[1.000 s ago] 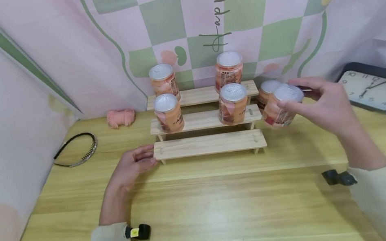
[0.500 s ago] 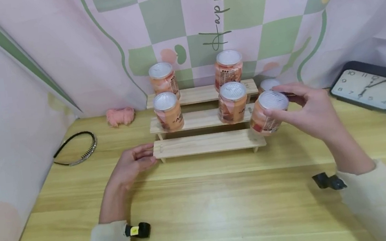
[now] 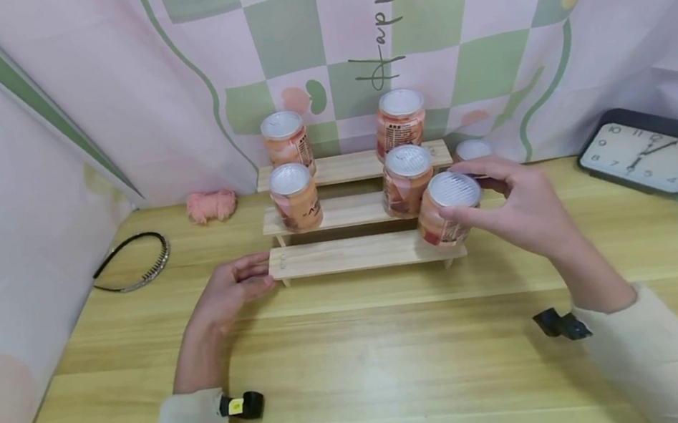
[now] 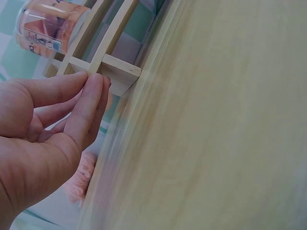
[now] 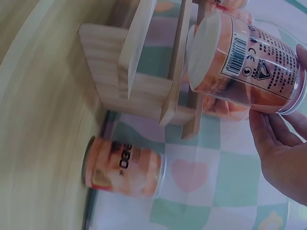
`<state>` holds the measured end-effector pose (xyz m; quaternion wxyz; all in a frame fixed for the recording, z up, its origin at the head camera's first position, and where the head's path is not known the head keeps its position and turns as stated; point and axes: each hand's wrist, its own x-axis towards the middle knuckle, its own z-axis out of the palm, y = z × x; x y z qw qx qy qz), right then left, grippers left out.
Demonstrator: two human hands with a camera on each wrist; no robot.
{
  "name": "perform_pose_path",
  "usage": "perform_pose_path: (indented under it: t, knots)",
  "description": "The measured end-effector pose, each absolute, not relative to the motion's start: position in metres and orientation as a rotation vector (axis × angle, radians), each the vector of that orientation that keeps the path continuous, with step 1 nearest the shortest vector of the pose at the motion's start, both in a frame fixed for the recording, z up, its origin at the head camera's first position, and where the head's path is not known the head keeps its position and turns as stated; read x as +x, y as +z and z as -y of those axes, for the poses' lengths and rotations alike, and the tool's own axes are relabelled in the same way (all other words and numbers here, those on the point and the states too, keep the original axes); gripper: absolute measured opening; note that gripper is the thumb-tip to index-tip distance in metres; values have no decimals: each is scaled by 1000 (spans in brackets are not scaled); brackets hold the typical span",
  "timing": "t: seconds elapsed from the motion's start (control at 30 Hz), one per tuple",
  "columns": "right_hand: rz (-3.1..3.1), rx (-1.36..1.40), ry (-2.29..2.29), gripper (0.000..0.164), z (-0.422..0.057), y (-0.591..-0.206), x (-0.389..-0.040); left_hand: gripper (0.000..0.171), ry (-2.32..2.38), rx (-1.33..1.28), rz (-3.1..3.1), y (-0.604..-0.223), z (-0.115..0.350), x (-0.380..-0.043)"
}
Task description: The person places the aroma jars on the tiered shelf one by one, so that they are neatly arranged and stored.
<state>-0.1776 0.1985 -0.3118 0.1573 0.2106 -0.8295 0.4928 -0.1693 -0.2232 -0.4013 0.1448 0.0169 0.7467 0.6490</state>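
A three-tier wooden shelf (image 3: 345, 257) stands on the table. At its left end, my left hand (image 3: 228, 293) pinches the lowest step between thumb and fingertips; the left wrist view shows the left hand (image 4: 57, 120) on the step's edge. My right hand (image 3: 517, 204) grips a peach-coloured can with a silver lid (image 3: 450, 206) near its top. That can (image 5: 244, 64) is upright over the right end of the lowest step, its base apart from the board in the right wrist view. Two cans, left (image 3: 295, 199) and right (image 3: 408, 184), occupy the middle step.
Two more cans, left (image 3: 285, 143) and right (image 3: 401, 123), stand on the top step. Another can (image 5: 125, 167) is on the table behind my right hand. A black clock (image 3: 652, 149) lies far right; a pink yarn bundle (image 3: 211, 206) and black headband (image 3: 134, 263) lie left.
My right hand has carried the can leftward and slightly toward me, from beside the shelf to over the lowest step's right end. My left hand has stayed on the shelf.
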Motion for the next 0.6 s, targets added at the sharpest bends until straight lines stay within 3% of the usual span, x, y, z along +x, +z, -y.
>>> perform_pose_path:
  t: [0.6]
  knots:
    - [2361,805,1429,51,-165,-313,-175,53,1881,42,-2144,-402,224,-170]
